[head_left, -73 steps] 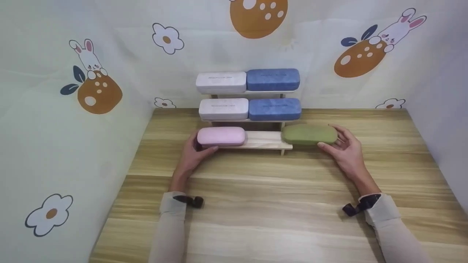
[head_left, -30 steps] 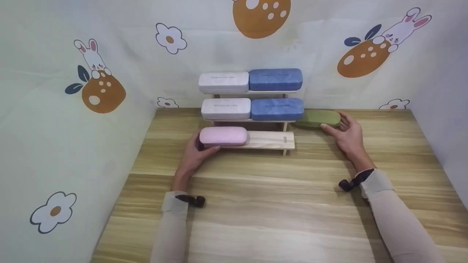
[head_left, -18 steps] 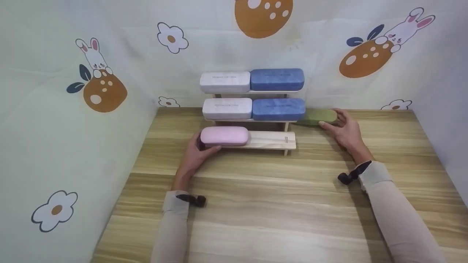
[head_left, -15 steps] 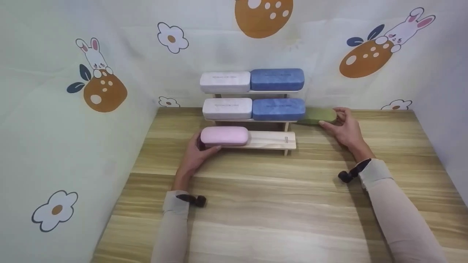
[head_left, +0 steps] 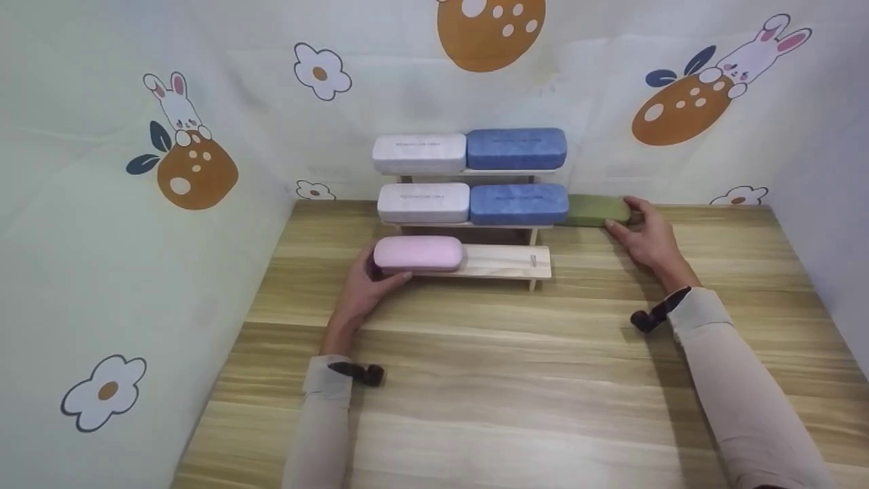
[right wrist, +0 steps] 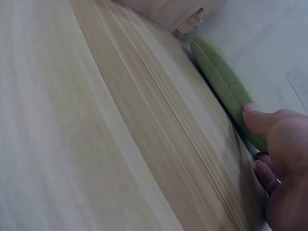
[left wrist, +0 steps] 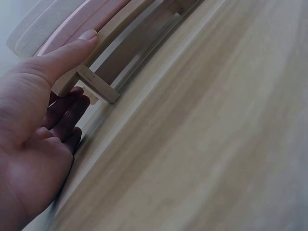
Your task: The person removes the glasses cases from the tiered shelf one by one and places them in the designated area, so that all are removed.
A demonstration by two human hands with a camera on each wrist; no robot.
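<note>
My right hand [head_left: 652, 241] pinches the right end of a green glasses case [head_left: 590, 210] behind and right of the stand; the second-tier blue case covers its left end. In the right wrist view the green case [right wrist: 221, 77] lies low by the wall, thumb on its side. My left hand [head_left: 360, 288] holds the left end of the lowest tier of a three-tier wooden stand [head_left: 506, 260]. In the left wrist view its thumb lies on the tier's edge [left wrist: 113, 29], with fingers beneath. A pink glasses case [head_left: 417, 252] sits on that tier's left half.
White cases [head_left: 423, 202] and blue cases [head_left: 519, 204] stand side by side on the two upper tiers. The stand is on a wood-grain table [head_left: 475, 380] against a patterned cloth wall [head_left: 597, 75]. More cloth closes off both sides.
My right hand has carried the green case from beside the lowest tier back toward the wall, partly behind the second-tier blue case. The left hand keeps its hold on the stand.
</note>
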